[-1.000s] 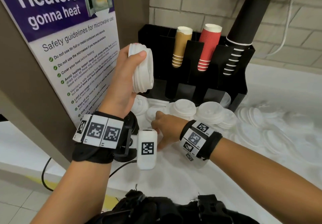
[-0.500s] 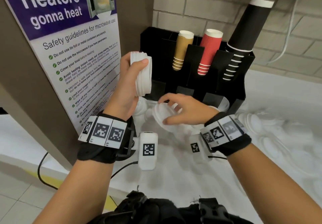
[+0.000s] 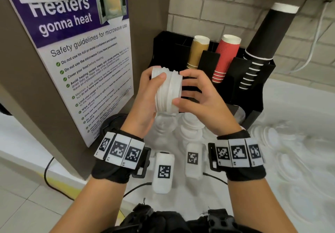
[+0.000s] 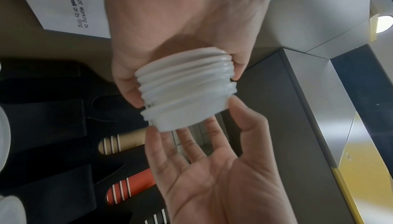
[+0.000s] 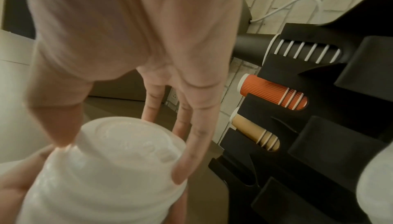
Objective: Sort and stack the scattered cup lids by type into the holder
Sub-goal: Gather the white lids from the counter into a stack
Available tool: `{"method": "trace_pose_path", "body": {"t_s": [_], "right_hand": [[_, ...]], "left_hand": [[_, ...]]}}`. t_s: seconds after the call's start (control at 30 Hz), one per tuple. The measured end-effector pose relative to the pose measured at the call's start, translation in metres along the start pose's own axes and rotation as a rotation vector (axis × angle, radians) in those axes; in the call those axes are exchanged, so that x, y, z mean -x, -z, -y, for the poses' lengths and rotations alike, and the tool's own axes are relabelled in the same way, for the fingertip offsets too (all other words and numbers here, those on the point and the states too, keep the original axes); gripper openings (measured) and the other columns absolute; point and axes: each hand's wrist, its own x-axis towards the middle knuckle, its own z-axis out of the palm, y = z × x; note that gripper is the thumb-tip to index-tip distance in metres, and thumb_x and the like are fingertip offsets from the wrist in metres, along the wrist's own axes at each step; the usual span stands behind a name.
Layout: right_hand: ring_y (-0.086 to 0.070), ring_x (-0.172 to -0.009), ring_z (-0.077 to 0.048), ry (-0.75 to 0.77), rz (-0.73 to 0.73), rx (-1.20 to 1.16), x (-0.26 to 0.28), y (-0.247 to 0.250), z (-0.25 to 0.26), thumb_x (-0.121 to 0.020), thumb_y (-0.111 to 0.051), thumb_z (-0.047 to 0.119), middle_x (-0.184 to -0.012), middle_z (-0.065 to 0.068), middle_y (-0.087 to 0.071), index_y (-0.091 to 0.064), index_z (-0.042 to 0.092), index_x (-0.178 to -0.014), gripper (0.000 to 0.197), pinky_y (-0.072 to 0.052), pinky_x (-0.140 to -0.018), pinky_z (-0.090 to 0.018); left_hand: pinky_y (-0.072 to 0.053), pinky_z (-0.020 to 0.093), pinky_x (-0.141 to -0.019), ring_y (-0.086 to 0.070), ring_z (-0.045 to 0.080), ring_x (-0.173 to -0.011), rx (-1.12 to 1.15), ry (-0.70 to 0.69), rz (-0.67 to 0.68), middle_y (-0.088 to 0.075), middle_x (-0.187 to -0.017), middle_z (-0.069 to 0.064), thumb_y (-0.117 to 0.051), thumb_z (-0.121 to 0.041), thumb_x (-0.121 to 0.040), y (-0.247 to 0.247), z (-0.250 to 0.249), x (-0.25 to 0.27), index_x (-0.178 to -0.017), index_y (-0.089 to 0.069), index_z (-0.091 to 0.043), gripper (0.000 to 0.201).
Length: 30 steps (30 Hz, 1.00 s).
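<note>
lid stack: a bunch of white cup lids nested together, held up in the air sideways, right in front of the black holder and above the counter. You can count the ridged rims in the left wrist view.

left hand: wrapped round the stack's left end, thumb over the near top edge, fingers curled behind it. Palm faces right, forearm coming up from the bottom left.

right hand: on the stack's other end. Thumb touches the lower rim, fingertips sit on the outermost lid's edge. Fingers are spread and only lightly bent, so it's more a fingertip pinch than a full grab. Palm faces left, toward the other hand.

wrists: both have black bands with black-and-white square markers, and both sit about level, well below the stack.

other lids: short white piles stand on the counter right under the hands, and more loose flat ones are spread out to the right. Pretty washed out there, hard to tell them apart.

cups: tan stack, red ribbed stack and a tall black stack lean in the holder's slots behind the hands.

poster: microwave safety sign on the brown panel to the left.
</note>
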Motion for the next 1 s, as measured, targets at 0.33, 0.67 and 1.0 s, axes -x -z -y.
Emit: {"method": "trace_pose_path", "body": {"t_s": [0.33, 0.67, 1.0], "right_hand": [[-0.06, -0.112, -0.02, 0.008, -0.043, -0.003, 0.005, 0.006, 0.0, -0.076, -0.072, 0.018, -0.125, -0.002, -0.057, -0.049, 0.026, -0.13, 0.059, -0.056, -0.086, -0.047], [-0.059, -0.113, -0.019, 0.015, 0.005, 0.025, 0.005, 0.01, 0.002, -0.08, -0.074, 0.009, -0.125, -0.002, -0.056, -0.049, 0.023, -0.13, 0.058, -0.056, -0.086, -0.046], [-0.057, -0.108, -0.014, -0.175, 0.195, 0.418, -0.065, -0.015, -0.032, -0.096, -0.054, 0.029, -0.113, 0.004, -0.061, -0.059, 0.02, -0.117, 0.023, -0.047, -0.093, -0.029]], "left_hand": [[-0.05, 0.038, -0.084, -0.059, 0.022, -0.111, -0.12, 0.073, 0.151, -0.057, -0.13, 0.009, -0.05, -0.042, -0.083, -0.004, 0.002, 0.0, -0.133, -0.047, -0.026, 0.053], [-0.052, 0.03, -0.069, -0.062, 0.014, -0.1, -0.084, 0.066, 0.113, -0.059, -0.12, 0.001, -0.053, -0.044, -0.08, -0.01, 0.006, -0.001, -0.127, -0.048, -0.032, 0.049], [-0.052, 0.024, -0.066, -0.064, 0.005, -0.086, 0.005, -0.063, -0.106, -0.062, -0.1, -0.006, -0.058, -0.041, -0.077, 0.015, -0.018, -0.013, -0.119, -0.051, -0.025, 0.046]]}}
